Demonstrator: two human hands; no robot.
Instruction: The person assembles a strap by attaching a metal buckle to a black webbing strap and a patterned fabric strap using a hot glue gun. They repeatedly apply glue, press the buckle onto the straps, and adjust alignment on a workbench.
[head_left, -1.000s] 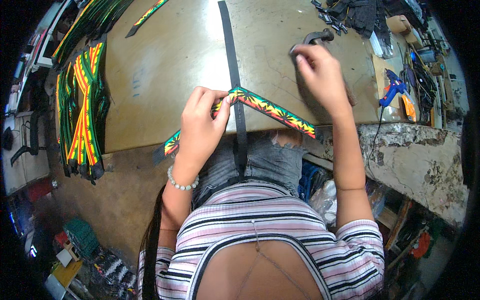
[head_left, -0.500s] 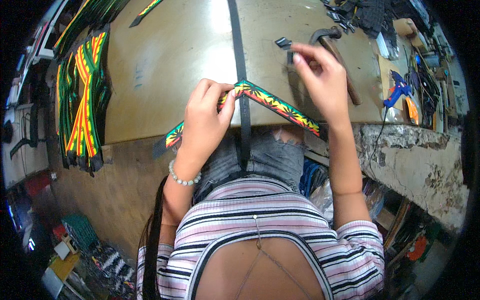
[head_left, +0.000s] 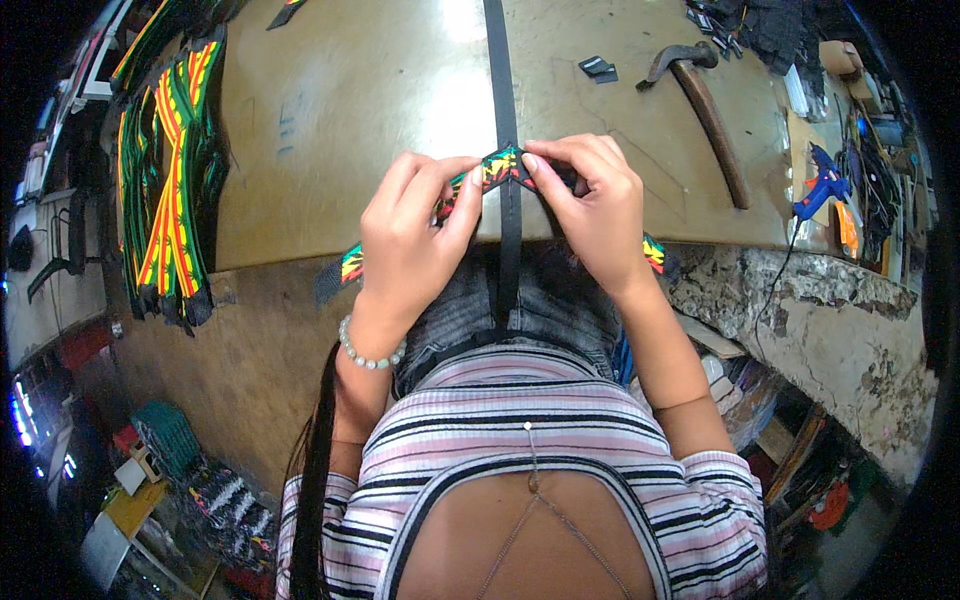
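Observation:
A patterned strap point(head_left: 498, 166) in green, yellow, red and black bends over a long narrow black strap point(head_left: 503, 75) near the front edge of the table. My left hand point(head_left: 418, 215) pinches the patterned strap just left of the bend. On the other side of the bend, my right hand point(head_left: 592, 205) grips it between thumb and fingers. The strap's two ends hang below the table edge, partly hidden behind my hands. Whether a small black piece is also under my right fingertips, I cannot make out.
Small black pieces point(head_left: 599, 69) lie beyond my right hand, beside a hammer point(head_left: 705, 120). A blue glue gun point(head_left: 823, 183) with a cord is at the right edge of the table point(head_left: 350, 130). A bundle of patterned straps point(head_left: 172, 190) hangs over the left side.
My right hand has come down and left from near the small black pieces to the bend in the patterned strap. My left hand keeps its pinch.

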